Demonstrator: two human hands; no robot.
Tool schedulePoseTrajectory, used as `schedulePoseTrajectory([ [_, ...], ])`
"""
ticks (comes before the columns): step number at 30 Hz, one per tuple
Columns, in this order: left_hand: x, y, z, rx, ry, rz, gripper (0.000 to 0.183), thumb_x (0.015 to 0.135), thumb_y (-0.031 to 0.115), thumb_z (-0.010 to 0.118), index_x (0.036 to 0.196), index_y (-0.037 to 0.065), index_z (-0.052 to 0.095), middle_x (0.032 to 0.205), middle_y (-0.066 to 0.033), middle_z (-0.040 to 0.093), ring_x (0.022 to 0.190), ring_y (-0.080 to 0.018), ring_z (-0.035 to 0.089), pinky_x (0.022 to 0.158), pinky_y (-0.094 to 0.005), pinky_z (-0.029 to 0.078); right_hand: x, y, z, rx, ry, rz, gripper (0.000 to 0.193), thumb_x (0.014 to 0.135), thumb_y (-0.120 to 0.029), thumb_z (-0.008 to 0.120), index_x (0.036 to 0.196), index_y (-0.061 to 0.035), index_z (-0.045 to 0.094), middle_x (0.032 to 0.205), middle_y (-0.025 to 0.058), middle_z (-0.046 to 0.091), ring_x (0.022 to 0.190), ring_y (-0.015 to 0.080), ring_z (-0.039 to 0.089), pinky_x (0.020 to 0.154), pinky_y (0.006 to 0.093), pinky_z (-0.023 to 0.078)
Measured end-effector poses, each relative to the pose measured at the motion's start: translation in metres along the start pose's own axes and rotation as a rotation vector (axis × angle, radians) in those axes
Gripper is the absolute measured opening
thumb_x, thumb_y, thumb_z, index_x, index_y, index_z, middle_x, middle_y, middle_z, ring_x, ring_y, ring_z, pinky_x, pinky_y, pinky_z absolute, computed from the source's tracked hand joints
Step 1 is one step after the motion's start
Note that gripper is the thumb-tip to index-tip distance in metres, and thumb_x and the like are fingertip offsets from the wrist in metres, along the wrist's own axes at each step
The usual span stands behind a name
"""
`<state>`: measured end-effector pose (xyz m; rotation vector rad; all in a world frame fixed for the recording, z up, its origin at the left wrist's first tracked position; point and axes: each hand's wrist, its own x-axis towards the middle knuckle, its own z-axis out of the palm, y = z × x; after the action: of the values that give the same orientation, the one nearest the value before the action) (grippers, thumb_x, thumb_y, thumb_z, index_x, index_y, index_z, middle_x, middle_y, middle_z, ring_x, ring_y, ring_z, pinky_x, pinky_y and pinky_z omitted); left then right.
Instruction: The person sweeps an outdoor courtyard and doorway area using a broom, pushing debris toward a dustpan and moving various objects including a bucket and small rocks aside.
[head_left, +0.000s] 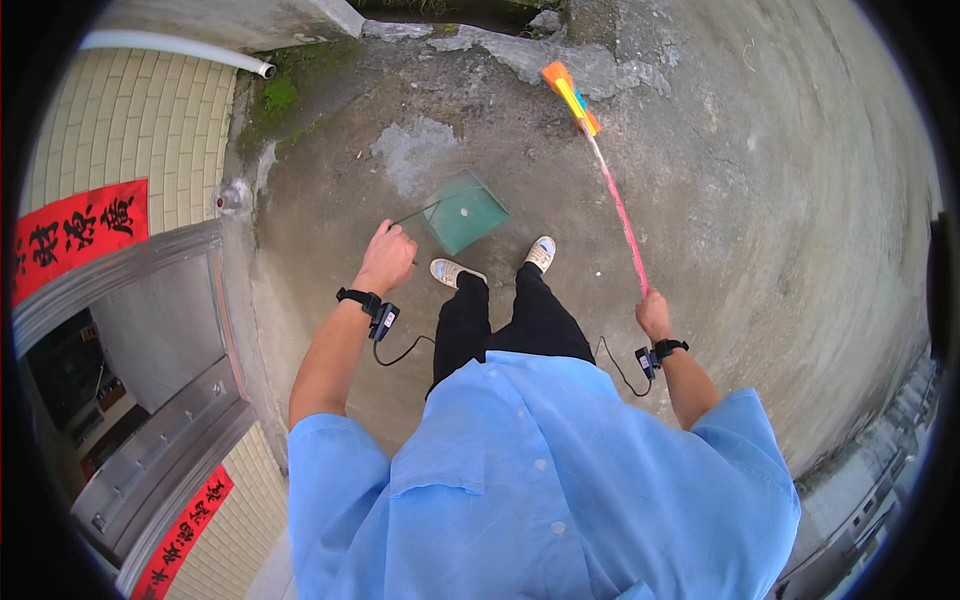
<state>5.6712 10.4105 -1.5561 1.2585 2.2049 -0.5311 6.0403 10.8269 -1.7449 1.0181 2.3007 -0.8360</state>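
My left hand (386,258) is closed around the thin handle of a green dustpan (468,216). The pan lies on the concrete just ahead of my feet, with a small pale bit showing on it. My right hand (654,315) grips the pink stick of a broom (574,98), which stretches forward and to the left. Its orange and yellow head is at the far end, over the concrete by a rough grey patch. A tiny white scrap (598,273) lies on the ground between the broom stick and my right shoe.
Along the left runs a tiled wall (190,130) with an open doorway (90,370) and red paper banners (82,232). A white pipe (180,46) juts out above a mossy corner. A clear bottle (232,197) stands by the wall. A broken concrete edge (520,50) lies ahead.
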Motion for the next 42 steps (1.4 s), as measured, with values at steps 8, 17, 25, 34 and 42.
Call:
schedulePoseTrajectory([
  [8, -0.196, -0.069, 0.17, -0.662, 0.262, -0.667, 0.023, 0.075, 0.025, 0.065, 0.077, 0.002, 0.067, 0.078, -0.0213, 0.066, 0.076, -0.0398, 0.063, 0.075, -0.0485, 0.05, -0.075, -0.181, 0.072, -0.001, -0.402, 0.004, 0.017, 0.074, -0.009, 0.066, 0.084, 0.0037, 0.062, 0.075, 0.0258, 0.064, 0.076, 0.0379, 0.066, 0.067, 0.0445, 0.053],
  [17, -0.342, -0.103, 0.292, -1.081, 0.672, -1.253, 0.04, 0.088, 0.037, 0.054, 0.082, 0.0, 0.066, 0.079, -0.0255, 0.063, 0.079, -0.0439, 0.061, 0.071, -0.049, 0.048, -0.083, -0.318, 0.061, -0.393, -0.145, -0.542, 0.018, 0.077, -0.014, 0.07, 0.085, 0.0009, 0.062, 0.08, 0.0254, 0.065, 0.08, 0.0437, 0.064, 0.069, 0.047, 0.051],
  [25, -0.395, -0.09, 0.395, -1.381, 0.806, -1.61, 0.037, 0.092, 0.032, 0.049, 0.086, -0.001, 0.063, 0.082, -0.0228, 0.064, 0.078, -0.0398, 0.062, 0.072, -0.0435, 0.048, 0.039, -0.628, 0.112, -0.547, -0.09, -0.973, 0.024, 0.085, -0.019, 0.06, 0.102, -0.0018, 0.063, 0.085, 0.0258, 0.065, 0.085, 0.0454, 0.062, 0.075, 0.0513, 0.05],
  [34, -0.404, -0.047, 0.386, -1.542, 0.709, -1.973, 0.035, 0.092, 0.03, 0.049, 0.081, -0.002, 0.06, 0.064, -0.0163, 0.056, 0.062, -0.0233, 0.056, 0.06, -0.0375, 0.044, 0.163, -0.812, 0.25, -0.619, -0.292, -1.121, 0.035, 0.093, -0.031, 0.048, 0.12, -0.0095, 0.056, 0.09, 0.0226, 0.066, 0.078, 0.0411, 0.063, 0.066, 0.0506, 0.05],
  [42, -0.37, -0.028, 0.425, -1.782, 0.665, -2.151, 0.034, 0.089, 0.03, 0.05, 0.081, 0.0, 0.063, 0.062, -0.0143, 0.056, 0.062, -0.0232, 0.057, 0.06, -0.0377, 0.044, 0.142, -0.699, 0.106, -0.695, -0.502, -0.986, 0.031, 0.094, -0.026, 0.05, 0.118, -0.01, 0.061, 0.096, 0.0257, 0.064, 0.093, 0.0458, 0.06, 0.076, 0.0491, 0.05],
])
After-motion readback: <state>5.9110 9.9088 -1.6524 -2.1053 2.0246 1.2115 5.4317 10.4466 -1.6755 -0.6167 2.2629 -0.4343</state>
